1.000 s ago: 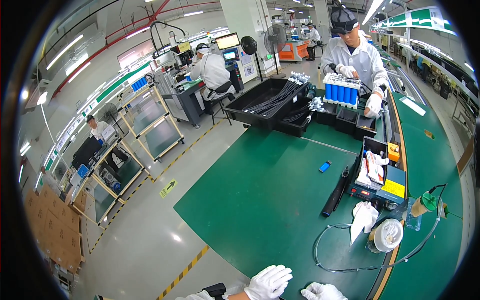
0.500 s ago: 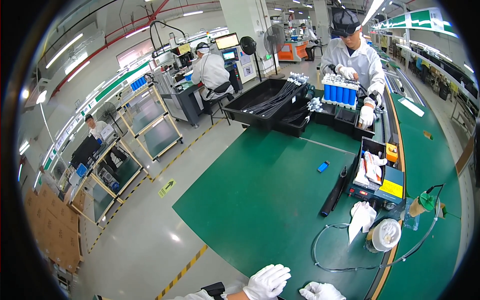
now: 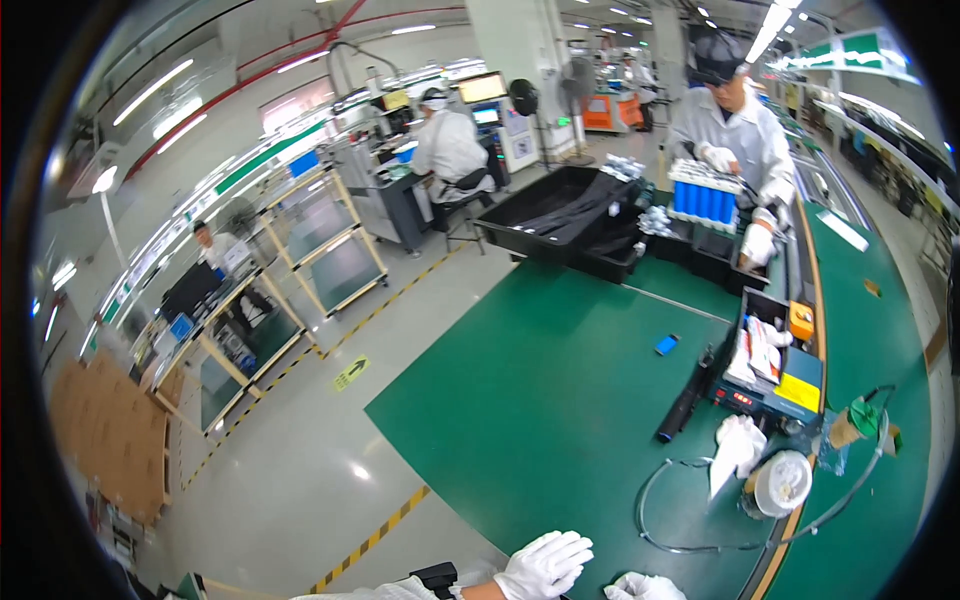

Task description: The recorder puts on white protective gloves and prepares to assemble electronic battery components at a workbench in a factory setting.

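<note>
My left hand (image 3: pixel 546 566), in a white glove, hovers at the near edge of the green table (image 3: pixel 510 410), fingers stretched out and together, holding nothing. Beside it my right hand (image 3: pixel 643 587), also white-gloved, has its fingers curled in; the lower frame edge cuts it off and nothing shows in it. Nearest to the right hand lies a thin cable loop (image 3: pixel 643 505). Farther off are a crumpled white cloth or glove (image 3: pixel 738 445), a white-topped round tub (image 3: pixel 782 482) and a black pen-shaped power tool (image 3: pixel 686 402). A small blue object (image 3: pixel 667 345) lies mid-table.
A blue control box (image 3: pixel 812 368) stands at the right, next to a black bin (image 3: pixel 750 312) of white packets. Black trays (image 3: pixel 535 235) of cables sit at the far edge. There, a co-worker (image 3: pixel 735 130) handles a blue-celled battery pack (image 3: pixel 703 203). Wheeled racks (image 3: pixel 335 270) stand left.
The whole view has swung slightly, so the table and its things sit farther right and a little lower in the picture. My hands have kept nearly the same pose.
</note>
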The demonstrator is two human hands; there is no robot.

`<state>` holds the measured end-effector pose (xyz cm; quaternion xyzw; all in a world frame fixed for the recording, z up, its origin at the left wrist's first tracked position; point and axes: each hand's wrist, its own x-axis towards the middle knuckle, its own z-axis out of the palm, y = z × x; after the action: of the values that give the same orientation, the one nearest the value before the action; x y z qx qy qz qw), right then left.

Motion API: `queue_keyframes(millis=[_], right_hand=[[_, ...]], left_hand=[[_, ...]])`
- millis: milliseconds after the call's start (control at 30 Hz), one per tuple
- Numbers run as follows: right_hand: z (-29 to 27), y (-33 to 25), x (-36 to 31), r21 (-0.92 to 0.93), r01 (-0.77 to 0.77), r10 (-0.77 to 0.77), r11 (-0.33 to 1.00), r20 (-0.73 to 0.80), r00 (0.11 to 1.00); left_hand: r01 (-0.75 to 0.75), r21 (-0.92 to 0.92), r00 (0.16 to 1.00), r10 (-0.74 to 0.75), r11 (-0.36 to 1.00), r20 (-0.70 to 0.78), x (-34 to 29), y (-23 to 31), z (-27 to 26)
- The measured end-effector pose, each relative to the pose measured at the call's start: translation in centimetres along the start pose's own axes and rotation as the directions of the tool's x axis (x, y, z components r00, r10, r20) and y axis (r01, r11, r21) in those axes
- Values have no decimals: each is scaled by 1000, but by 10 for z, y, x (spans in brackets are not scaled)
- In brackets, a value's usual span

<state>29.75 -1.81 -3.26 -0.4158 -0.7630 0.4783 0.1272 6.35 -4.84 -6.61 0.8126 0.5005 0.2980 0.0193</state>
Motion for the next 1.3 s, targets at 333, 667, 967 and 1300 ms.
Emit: queue_keyframes(millis=[333,667,967,1300], right_hand=[[-9,4,-16,3,-67,66,998,110,992],[-4,115,22,-211,6,91,977,445,891],[-26,-12,-13,47,-131,104,990,386,917],[-6,1,-19,303,-334,255,893,271,928]], left_hand=[[-4,-9,997,5,1000,73,5,-5,11],[340,292,940,-316,894,-126,-57,-29,-18],[736,181,667,-744,652,-32,-140,7,-12],[385,106,917,-366,917,-162,-29,10,-19]])
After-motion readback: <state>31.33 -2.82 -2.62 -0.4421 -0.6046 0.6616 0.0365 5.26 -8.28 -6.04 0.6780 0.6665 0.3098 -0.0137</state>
